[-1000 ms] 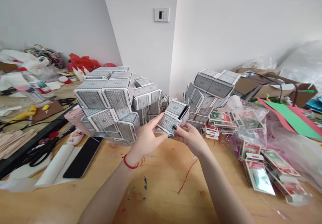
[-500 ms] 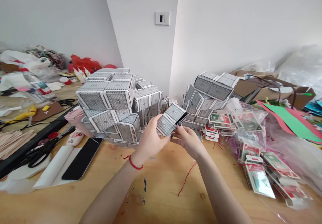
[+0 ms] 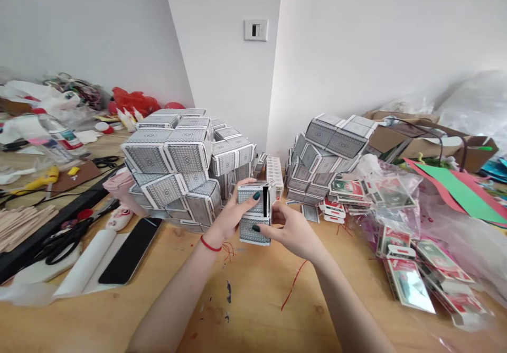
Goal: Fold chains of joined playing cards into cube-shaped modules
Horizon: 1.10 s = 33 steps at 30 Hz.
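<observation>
A block made of patterned grey playing cards (image 3: 250,228) is held upright above the wooden table, with a dark gap along its right edge. My left hand (image 3: 231,210) grips its left side, thumb across the front. At the block's right side, my right hand (image 3: 295,229) has its thumb on the lower front and its other fingers curled by the side. Behind to the left stands a large stack of similar card blocks (image 3: 188,155). A smaller stack of card blocks (image 3: 335,139) rises behind to the right.
Red and green card boxes (image 3: 404,276) and clear plastic lie at the right. On the left are a black phone (image 3: 130,250), black scissors (image 3: 65,239), wooden sticks (image 3: 27,226) and a bottle (image 3: 65,136). A red thread (image 3: 293,285) lies in front on the table (image 3: 261,310).
The card block has turned from a tilted to an upright pose and moved slightly down and left. My left thumb now lies across its front, and my right thumb presses its lower front.
</observation>
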Tool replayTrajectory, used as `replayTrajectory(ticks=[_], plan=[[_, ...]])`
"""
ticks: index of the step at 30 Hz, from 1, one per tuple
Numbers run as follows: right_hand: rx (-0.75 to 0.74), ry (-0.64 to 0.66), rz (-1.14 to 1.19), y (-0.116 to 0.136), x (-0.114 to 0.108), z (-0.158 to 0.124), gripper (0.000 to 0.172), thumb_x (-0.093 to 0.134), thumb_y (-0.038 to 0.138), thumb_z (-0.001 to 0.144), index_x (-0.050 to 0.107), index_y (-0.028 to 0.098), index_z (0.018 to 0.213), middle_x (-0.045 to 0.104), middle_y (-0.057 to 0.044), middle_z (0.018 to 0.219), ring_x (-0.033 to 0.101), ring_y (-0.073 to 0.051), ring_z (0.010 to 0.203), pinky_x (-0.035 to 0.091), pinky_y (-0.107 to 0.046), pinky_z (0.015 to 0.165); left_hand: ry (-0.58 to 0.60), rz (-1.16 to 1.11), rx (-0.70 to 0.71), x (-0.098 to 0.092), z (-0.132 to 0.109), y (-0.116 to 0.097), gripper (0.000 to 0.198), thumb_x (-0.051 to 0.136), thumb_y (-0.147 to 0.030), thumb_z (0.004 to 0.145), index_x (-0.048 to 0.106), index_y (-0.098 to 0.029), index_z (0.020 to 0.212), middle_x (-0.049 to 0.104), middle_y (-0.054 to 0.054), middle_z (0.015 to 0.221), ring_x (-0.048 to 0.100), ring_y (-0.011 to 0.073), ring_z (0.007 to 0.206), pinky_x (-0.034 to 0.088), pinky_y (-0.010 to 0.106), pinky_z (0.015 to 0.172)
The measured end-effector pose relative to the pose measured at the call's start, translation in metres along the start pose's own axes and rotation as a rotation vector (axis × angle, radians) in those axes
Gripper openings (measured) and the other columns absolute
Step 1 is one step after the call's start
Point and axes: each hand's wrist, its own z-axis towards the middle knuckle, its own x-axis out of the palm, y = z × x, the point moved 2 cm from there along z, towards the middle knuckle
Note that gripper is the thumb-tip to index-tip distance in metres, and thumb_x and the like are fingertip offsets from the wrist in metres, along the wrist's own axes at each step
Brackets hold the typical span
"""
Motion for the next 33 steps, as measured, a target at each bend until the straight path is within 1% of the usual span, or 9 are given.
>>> replayTrajectory(ticks=[3,6,9,12,16,19,23,27,33], plan=[[-0.034,0.069,-0.088,0.006,-0.004,-0.005,0.026,0.064,0.036,0.074,0.062,0.021,0.095,0.070,-0.004,0.097,0.066,-0.021,0.089,0.051,-0.033,0.078,-0.023,-0.106,-0.065,-0.003,0.002,0.006,0.037,0.065,-0.036,0.075,0.047,-0.025,0.106,0.062,-0.002,0.088,0.060,0.0130,0.075,0.048,0.024,0.068],[-0.041,0.122,-0.216,0.008,-0.012,-0.010,0.020,0.054,0.039,0.082,0.064,0.022,0.083,0.070,-0.003,0.089,0.065,-0.021,0.088,0.049,-0.034,0.079,-0.051,-0.112,-0.073,-0.002,0.003,0.006,0.033,0.067,-0.037,0.073,0.051,-0.024,0.099,0.062,-0.002,0.093,0.058,0.0107,0.071,0.047,0.021,0.064],[0.017,-0.075,-0.364,0.009,-0.022,-0.013,0.025,0.053,0.045,0.081,0.060,0.021,0.082,0.067,-0.004,0.082,0.064,-0.022,0.079,0.050,-0.036,0.072,-0.073,-0.049,-0.078,0.003,0.003,0.005,0.032,0.069,-0.037,0.070,0.053,-0.023,0.094,0.058,-0.001,0.108,0.059,0.0108,0.075,0.047,0.020,0.064],[-0.088,-0.253,-0.410,0.013,-0.027,-0.018,0.033,0.063,0.044,0.074,0.054,0.022,0.098,0.060,-0.007,0.097,0.061,-0.021,0.081,0.052,-0.035,0.067,-0.096,0.051,-0.077,0.007,0.002,0.004,0.032,0.068,-0.038,0.070,0.054,-0.023,0.094,0.058,-0.001,0.109,0.059,0.0110,0.076,0.046,0.020,0.064],[-0.344,-0.140,-0.346,0.021,-0.026,-0.019,0.023,0.058,0.027,0.081,0.051,0.026,0.103,0.047,-0.006,0.105,0.055,-0.016,0.084,0.053,-0.030,0.068,-0.064,0.203,-0.034,0.007,0.001,0.003,0.034,0.066,-0.040,0.072,0.054,-0.022,0.098,0.057,0.002,0.112,0.060,0.0153,0.084,0.047,0.024,0.069],[-0.398,-0.034,-0.325,0.022,-0.026,-0.017,0.009,0.057,0.019,0.081,0.054,0.024,0.089,0.047,-0.004,0.095,0.053,-0.014,0.080,0.052,-0.029,0.069,0.011,0.386,0.063,0.005,0.001,0.000,0.029,0.066,-0.036,0.073,0.057,-0.020,0.095,0.057,0.004,0.116,0.056,0.0203,0.103,0.044,0.030,0.086],[-0.445,0.107,-0.378,0.017,-0.027,-0.014,0.008,0.059,0.014,0.080,0.059,0.022,0.079,0.046,-0.003,0.088,0.052,-0.015,0.082,0.049,-0.030,0.073,0.125,0.569,0.179,0.003,0.002,-0.001,0.027,0.068,-0.034,0.072,0.060,-0.020,0.093,0.056,0.006,0.120,0.049,0.0222,0.116,0.033,0.034,0.101],[-0.452,0.077,-0.393,0.011,-0.025,-0.009,0.014,0.055,0.010,0.081,0.060,0.021,0.073,0.044,-0.003,0.088,0.051,-0.016,0.083,0.047,-0.031,0.074,0.089,0.618,0.213,-0.002,0.005,0.001,0.027,0.068,-0.033,0.071,0.060,-0.020,0.093,0.056,0.006,0.119,0.049,0.0216,0.115,0.033,0.035,0.101],[-0.414,0.024,-0.337,0.011,-0.018,-0.007,0.014,0.049,0.006,0.079,0.052,0.020,0.077,0.044,-0.007,0.103,0.052,-0.016,0.087,0.049,-0.030,0.071,0.050,0.527,0.166,-0.003,0.008,0.006,0.030,0.067,-0.037,0.073,0.059,-0.018,0.095,0.059,0.006,0.114,0.053,0.0203,0.109,0.039,0.033,0.095]])
